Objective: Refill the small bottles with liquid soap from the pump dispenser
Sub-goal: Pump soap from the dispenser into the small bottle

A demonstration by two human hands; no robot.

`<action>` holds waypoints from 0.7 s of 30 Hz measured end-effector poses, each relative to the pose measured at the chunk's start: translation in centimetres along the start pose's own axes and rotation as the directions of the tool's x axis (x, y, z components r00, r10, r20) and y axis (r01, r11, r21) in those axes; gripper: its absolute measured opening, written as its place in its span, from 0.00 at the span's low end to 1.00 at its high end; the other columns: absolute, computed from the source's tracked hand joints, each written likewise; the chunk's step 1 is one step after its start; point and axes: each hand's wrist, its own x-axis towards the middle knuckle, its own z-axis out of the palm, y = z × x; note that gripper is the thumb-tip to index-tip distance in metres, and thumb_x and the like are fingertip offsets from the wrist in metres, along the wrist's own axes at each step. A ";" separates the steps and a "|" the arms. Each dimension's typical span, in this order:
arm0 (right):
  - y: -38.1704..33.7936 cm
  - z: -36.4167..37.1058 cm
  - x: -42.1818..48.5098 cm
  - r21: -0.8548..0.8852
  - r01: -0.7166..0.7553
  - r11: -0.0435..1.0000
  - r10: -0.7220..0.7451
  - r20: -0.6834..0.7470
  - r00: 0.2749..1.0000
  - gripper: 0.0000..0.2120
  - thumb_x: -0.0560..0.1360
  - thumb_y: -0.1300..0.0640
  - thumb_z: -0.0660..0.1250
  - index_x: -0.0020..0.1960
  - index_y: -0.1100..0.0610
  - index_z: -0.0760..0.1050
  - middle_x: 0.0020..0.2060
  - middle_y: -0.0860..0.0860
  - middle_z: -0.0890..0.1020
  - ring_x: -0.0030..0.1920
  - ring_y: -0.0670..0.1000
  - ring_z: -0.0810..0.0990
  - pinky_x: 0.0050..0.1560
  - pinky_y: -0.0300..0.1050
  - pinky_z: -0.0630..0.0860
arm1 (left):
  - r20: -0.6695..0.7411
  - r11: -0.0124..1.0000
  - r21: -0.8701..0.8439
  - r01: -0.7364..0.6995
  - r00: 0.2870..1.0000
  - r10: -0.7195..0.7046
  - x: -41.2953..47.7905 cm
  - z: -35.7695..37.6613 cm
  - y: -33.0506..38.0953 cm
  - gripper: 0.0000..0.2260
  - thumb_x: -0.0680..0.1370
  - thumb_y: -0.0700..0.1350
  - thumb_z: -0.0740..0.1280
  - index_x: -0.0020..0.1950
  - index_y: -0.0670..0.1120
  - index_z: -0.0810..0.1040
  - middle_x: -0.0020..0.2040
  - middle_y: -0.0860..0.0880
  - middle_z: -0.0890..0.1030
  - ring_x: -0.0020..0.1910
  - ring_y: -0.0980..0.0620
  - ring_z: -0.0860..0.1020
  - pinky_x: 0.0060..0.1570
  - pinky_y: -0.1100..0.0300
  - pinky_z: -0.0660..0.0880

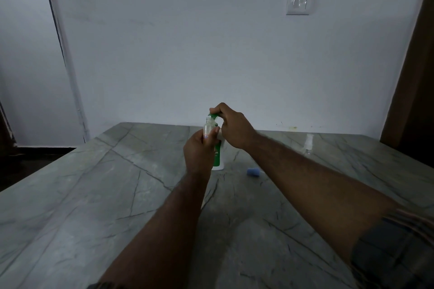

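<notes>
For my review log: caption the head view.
Left hand holds a bottle under the pump, which the right hand grips.

Dimly lit room, bluish-grey in tone. Plain pale wall [187, 42] filling 10 to 2 o'clock, with a white switch plate [300, 2] mounted on it at 1 o'clock. Vertical corner seam [63, 54] at 10 o'clock, slanting down toward the table's far left corner, and a second pale wall face [25, 65] beyond it. Brown panel [413, 77] at 3 o'clock, door or frame not distinguishable. Strip of dark floor [35, 162] at 9 o'clock. Grey-green stone-patterned table [82, 206] with dark veins, spanning 4 to 8 o'clock, far edge against the wall. Faint yellowish marks [293, 127] on the wall just above that edge, toward 3 o'clock.
</notes>
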 end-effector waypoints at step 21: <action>8.5 -3.3 -10.4 -0.491 -0.171 0.854 0.324 0.246 0.913 0.14 0.76 0.51 0.66 0.60 0.49 0.79 0.60 0.51 0.80 0.62 0.52 0.77 0.61 0.44 0.72 | 0.018 0.995 -0.050 -0.081 0.996 0.082 -1.5 -0.3 1.9 0.15 0.78 0.57 0.68 0.41 0.47 0.81 0.34 0.51 0.82 0.34 0.57 0.81 0.38 0.53 0.79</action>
